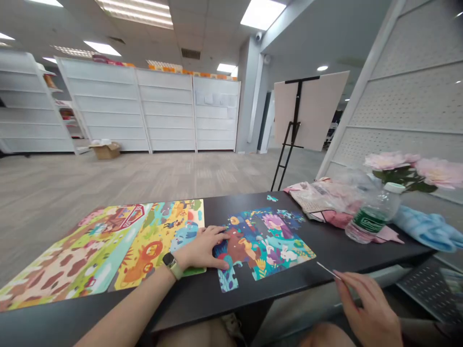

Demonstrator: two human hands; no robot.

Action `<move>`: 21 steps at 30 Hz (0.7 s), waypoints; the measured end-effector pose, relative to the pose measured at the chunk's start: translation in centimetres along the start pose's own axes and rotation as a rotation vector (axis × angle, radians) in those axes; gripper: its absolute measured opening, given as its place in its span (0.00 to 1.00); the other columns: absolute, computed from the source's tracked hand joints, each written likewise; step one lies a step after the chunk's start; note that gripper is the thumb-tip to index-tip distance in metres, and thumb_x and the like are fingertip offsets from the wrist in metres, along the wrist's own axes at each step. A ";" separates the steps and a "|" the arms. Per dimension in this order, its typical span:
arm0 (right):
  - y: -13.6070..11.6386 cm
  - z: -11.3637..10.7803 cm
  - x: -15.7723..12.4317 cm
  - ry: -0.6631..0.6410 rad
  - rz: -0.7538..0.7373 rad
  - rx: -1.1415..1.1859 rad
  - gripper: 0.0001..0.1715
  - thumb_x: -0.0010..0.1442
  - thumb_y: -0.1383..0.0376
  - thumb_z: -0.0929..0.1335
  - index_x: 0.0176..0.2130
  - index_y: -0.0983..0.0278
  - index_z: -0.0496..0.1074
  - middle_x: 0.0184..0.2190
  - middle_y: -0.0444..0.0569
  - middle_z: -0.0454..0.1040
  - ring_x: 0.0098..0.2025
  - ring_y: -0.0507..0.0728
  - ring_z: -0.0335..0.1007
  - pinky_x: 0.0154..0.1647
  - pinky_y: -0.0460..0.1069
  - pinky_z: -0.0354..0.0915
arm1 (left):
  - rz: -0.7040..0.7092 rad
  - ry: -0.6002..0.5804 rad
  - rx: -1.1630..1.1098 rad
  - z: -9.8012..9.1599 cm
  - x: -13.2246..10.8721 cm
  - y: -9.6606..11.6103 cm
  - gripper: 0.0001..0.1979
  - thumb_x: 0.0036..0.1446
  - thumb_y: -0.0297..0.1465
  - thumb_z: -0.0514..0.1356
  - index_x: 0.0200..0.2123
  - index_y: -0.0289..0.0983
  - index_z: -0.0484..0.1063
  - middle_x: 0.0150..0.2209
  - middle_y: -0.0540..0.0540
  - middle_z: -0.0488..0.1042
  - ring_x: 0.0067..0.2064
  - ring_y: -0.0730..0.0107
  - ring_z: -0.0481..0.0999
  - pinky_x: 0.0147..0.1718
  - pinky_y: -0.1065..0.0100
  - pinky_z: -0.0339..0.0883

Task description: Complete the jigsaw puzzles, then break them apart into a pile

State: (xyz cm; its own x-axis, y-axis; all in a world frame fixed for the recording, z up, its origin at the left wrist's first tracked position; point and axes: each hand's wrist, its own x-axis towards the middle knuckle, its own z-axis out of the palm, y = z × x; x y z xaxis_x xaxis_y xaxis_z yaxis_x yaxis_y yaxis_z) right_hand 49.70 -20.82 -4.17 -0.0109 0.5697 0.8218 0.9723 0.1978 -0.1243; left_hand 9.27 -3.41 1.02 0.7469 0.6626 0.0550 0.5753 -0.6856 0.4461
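My left hand lies with its fingers spread over the left side of a partly assembled jigsaw puzzle with blue-green animal pictures. Beneath the thumb, a puzzle piece juts out at the puzzle's lower left corner. A gap shows in the lower edge to the right of that piece. Off the table's front edge, my right hand pinches a thin pale piece, seen edge-on, its printed side not visible. One loose puzzle piece rests near the back edge.
Two illustrated puzzles, a yellow lion one and a farm one, cover the table's left. At right are a water bottle, crumpled plastic packaging, blue cloth and pink flowers. An easel stands behind.
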 end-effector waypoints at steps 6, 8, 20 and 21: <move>-12.2 3.9 1.7 -0.082 -0.140 0.364 0.15 0.65 0.71 0.65 0.48 0.58 0.74 0.38 0.48 0.76 0.40 0.54 0.77 0.43 0.46 0.73 | 0.000 -0.002 0.009 0.1 0.1 0.0 0.45 0.46 0.58 0.67 0.64 0.43 0.65 0.68 0.37 0.58 0.67 0.38 0.56 0.63 0.39 0.48; -14.6 5.4 2.0 -0.117 -0.148 0.462 0.17 0.64 0.73 0.64 0.49 0.59 0.74 0.39 0.49 0.77 0.41 0.54 0.77 0.44 0.45 0.74 | 0.000 0.003 0.015 0.2 0.1 -0.1 0.46 0.46 0.58 0.67 0.64 0.43 0.65 0.68 0.37 0.58 0.67 0.38 0.56 0.63 0.39 0.48; -3.8 9.4 8.6 -0.539 -0.076 0.377 0.23 0.61 0.72 0.61 0.46 0.56 0.79 0.51 0.48 0.79 0.57 0.59 0.73 0.59 0.57 0.69 | -0.006 -0.002 -0.035 -0.1 0.1 -1.0 0.48 0.42 0.57 0.70 0.63 0.43 0.65 0.68 0.36 0.57 0.68 0.36 0.53 0.64 0.38 0.47; -2.0 10.1 9.8 -0.581 -0.049 0.327 0.26 0.59 0.73 0.60 0.47 0.56 0.79 0.53 0.49 0.78 0.58 0.58 0.72 0.61 0.57 0.67 | -0.013 -0.008 -0.036 -0.1 0.1 -1.1 0.48 0.42 0.57 0.70 0.64 0.43 0.65 0.68 0.36 0.57 0.68 0.35 0.53 0.64 0.38 0.46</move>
State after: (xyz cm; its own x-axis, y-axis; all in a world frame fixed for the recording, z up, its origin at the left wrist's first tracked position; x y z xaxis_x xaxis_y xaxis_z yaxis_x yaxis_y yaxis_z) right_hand 45.33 -7.61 -1.50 -0.2657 0.8730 0.4089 0.8479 0.4135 -0.3319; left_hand 8.64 -2.52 0.62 0.7421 0.6690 0.0419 0.5728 -0.6654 0.4786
